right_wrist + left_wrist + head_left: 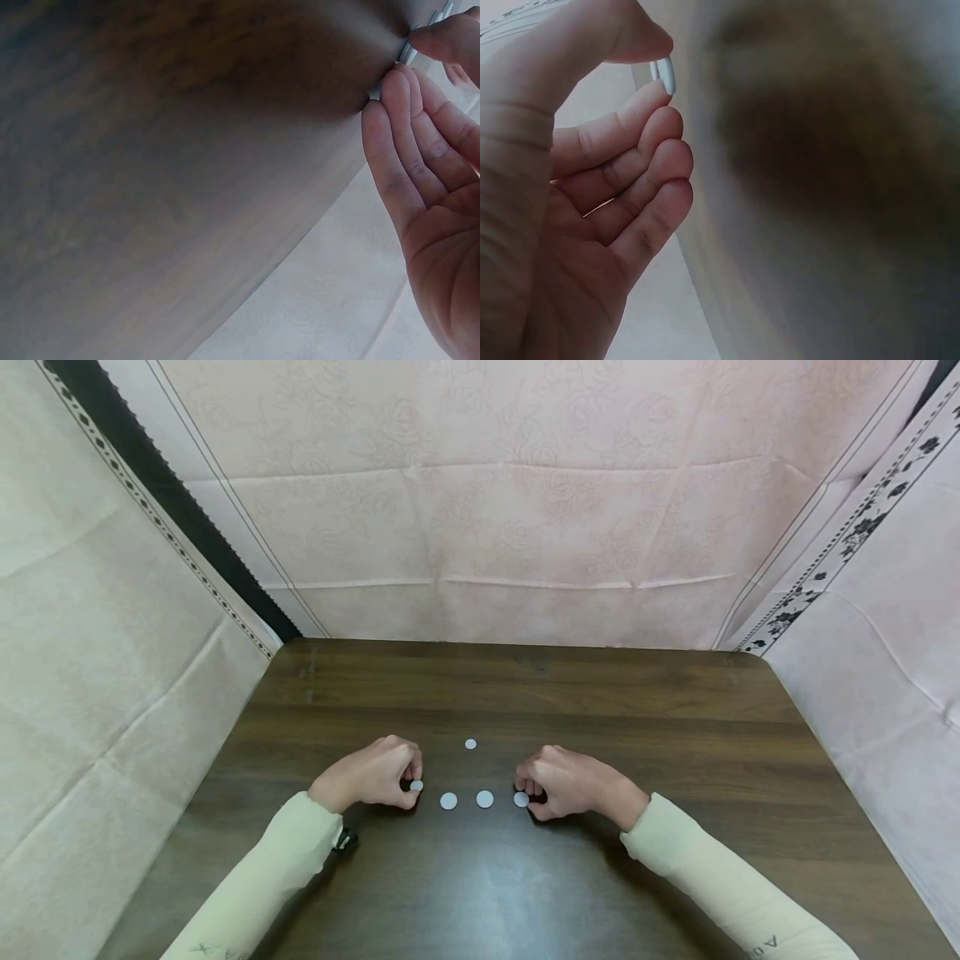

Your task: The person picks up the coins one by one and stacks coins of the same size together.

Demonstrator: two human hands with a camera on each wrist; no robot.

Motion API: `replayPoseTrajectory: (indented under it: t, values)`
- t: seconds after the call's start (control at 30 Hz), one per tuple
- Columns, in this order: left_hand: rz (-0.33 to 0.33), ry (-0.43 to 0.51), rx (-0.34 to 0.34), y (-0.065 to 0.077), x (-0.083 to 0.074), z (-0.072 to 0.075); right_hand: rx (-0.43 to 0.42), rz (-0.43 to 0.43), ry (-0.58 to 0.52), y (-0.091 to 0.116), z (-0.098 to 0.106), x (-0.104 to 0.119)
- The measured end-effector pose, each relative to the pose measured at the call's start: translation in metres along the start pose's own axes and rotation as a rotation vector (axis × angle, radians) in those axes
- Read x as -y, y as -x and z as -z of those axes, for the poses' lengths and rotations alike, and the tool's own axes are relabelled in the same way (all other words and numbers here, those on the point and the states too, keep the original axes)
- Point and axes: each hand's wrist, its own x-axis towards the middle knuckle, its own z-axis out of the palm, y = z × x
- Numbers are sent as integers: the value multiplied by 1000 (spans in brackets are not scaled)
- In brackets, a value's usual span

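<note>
Thumb and index finger of my left hand [378, 772] pinch a small white disc [416, 785]. In the left wrist view this disc [667, 75] shows edge-on between the two fingertips, with the other fingers loosely bent below. My right hand [573, 783] pinches another white disc [521, 798] by its edge, close over the tabletop. The right wrist view shows this disc [407, 52] as a thin edge at the thumb tip. Between the hands, two white discs lie side by side, a left one [448, 801] and a right one [484, 798]. A smaller-looking white disc [470, 744] lies farther back.
The dark wood-grain table [480, 893] has its back edge beyond the discs. A pale patterned cloth [480, 527] hangs behind it, with white cloths at the left [112, 693] and right [885, 693]. A dark band [354, 841] sits at the left cuff.
</note>
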Motion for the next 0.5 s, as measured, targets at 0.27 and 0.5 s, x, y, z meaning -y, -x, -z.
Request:
replayPoseTrajectory:
  t: [0.27,0.5]
  values:
    - [-20,-10,-7,9,0,-9,-2,-1,-5,0,0,0]
    - [7,0,2,12,-4,-11,3,-11,-9,1,0,1]
